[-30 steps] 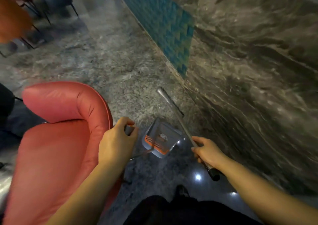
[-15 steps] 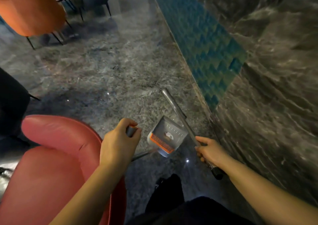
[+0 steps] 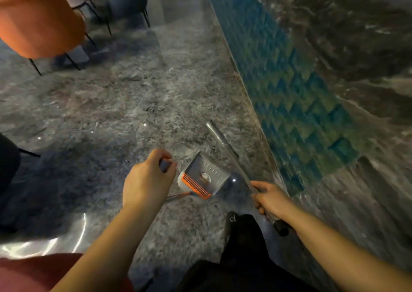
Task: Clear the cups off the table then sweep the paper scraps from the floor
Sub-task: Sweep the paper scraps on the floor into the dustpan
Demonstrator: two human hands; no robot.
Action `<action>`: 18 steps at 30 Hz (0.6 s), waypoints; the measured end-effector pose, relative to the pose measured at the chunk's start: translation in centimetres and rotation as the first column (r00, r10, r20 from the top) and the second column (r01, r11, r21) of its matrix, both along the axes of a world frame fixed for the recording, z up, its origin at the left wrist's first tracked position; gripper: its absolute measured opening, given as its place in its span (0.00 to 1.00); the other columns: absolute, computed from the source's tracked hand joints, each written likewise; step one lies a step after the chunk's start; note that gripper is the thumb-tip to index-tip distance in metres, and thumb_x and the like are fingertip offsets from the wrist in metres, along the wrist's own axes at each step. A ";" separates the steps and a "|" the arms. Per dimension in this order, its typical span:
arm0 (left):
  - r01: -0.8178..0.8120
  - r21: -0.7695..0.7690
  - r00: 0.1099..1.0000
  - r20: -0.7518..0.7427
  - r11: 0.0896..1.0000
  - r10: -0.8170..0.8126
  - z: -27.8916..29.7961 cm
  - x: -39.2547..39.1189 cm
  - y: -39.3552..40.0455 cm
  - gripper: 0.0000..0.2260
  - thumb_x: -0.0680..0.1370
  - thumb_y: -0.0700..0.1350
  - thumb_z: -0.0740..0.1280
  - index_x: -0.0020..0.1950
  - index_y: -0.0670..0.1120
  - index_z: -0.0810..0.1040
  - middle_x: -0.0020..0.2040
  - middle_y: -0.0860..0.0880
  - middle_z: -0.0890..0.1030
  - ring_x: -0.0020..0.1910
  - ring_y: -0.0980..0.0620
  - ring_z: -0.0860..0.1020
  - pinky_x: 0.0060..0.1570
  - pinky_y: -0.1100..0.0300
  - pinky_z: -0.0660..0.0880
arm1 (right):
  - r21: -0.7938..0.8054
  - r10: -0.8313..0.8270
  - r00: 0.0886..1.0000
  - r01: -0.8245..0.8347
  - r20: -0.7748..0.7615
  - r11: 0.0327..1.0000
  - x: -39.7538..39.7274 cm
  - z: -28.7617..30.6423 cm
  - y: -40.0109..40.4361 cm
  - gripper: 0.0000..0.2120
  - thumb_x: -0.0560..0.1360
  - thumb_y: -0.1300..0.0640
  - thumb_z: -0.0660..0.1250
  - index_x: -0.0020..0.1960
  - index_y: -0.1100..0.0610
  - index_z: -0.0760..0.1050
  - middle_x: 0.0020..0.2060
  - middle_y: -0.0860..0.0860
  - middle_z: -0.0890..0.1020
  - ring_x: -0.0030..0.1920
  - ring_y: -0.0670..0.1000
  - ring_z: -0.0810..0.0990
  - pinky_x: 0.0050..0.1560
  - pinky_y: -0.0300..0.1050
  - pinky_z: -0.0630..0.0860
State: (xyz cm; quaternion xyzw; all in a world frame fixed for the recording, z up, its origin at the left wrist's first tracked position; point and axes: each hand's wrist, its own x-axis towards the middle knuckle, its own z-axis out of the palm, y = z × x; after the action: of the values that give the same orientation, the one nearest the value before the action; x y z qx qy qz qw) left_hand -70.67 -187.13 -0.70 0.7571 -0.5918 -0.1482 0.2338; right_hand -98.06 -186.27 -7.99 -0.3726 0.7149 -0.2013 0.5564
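Looking down from the head cam: bottom left corner shows a bit of red chair [image 3: 33, 271], and at bottom centre a dark trouser leg [image 3: 243, 258] w/ a shoe. Both bare forearms reach up from the bottom edge.

Left hand [image 3: 146, 183], centre frame, is curled tight round the grey grip of the dustpan handle [image 3: 166, 164]; a thin metal rod runs from under the hand to the pan. Dustpan [image 3: 204, 176] sits just right of that hand, grey w/ an orange comb strip along its near edge, tilted over the floor. One pale paper scrap [image 3: 205, 175] lies inside the pan, approx in the middle.

Right hand [image 3: 270, 199], lower right of centre, wraps its fingers round the broom shaft [image 3: 231, 155]. Shaft runs diag. from a black end cap by the wrist up-left past the pan's right side; broom head is blurred, can't tell its shape.

Floor [image 3: 124, 104] is grey marbled stone, glossy, w/ light reflections at lower left. Right side of frame: dark marble wall w/ a blue-green tiled panel [image 3: 289, 86]. Upper left: orange chair [image 3: 38, 21] on thin black legs, w/ more chairs behind it at the top edge, blurry.
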 end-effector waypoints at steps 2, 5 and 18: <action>-0.030 0.005 1.000 -0.001 1.000 0.030 0.1 -0.7 -5.4 0.06 0.76 0.55 0.68 0.49 0.56 0.74 0.34 0.50 0.80 0.32 0.47 0.76 0.31 0.52 0.76 | 0.019 0.044 0.999 -0.044 -0.002 0.999 -0.8 0.0 -5.7 0.23 0.79 0.69 0.61 0.72 0.60 0.66 0.28 0.54 0.74 0.19 0.45 0.69 0.20 0.34 0.67; -0.076 0.009 0.997 -0.027 0.997 0.076 1.1 -1.2 -12.7 0.06 0.75 0.55 0.69 0.48 0.57 0.74 0.37 0.49 0.81 0.36 0.45 0.79 0.34 0.51 0.77 | 0.020 0.079 0.997 -0.079 0.012 0.997 -1.7 0.5 -14.0 0.23 0.79 0.68 0.61 0.73 0.59 0.66 0.30 0.54 0.74 0.19 0.44 0.70 0.19 0.34 0.66; -0.265 -0.035 0.942 -0.224 0.964 0.251 2.0 3.1 -42.1 0.06 0.74 0.53 0.72 0.48 0.55 0.78 0.43 0.51 0.83 0.44 0.47 0.80 0.44 0.50 0.78 | -0.023 0.113 0.994 -0.112 0.009 0.993 2.2 -0.3 -47.3 0.23 0.78 0.69 0.62 0.72 0.60 0.67 0.28 0.55 0.73 0.24 0.49 0.68 0.19 0.35 0.66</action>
State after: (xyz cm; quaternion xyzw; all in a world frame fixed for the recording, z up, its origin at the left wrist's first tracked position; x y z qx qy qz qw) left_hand -67.57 -229.26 1.31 0.7993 -0.4629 -0.1792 0.3388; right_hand -95.84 -233.55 -8.32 -0.4175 0.6876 -0.1798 0.5662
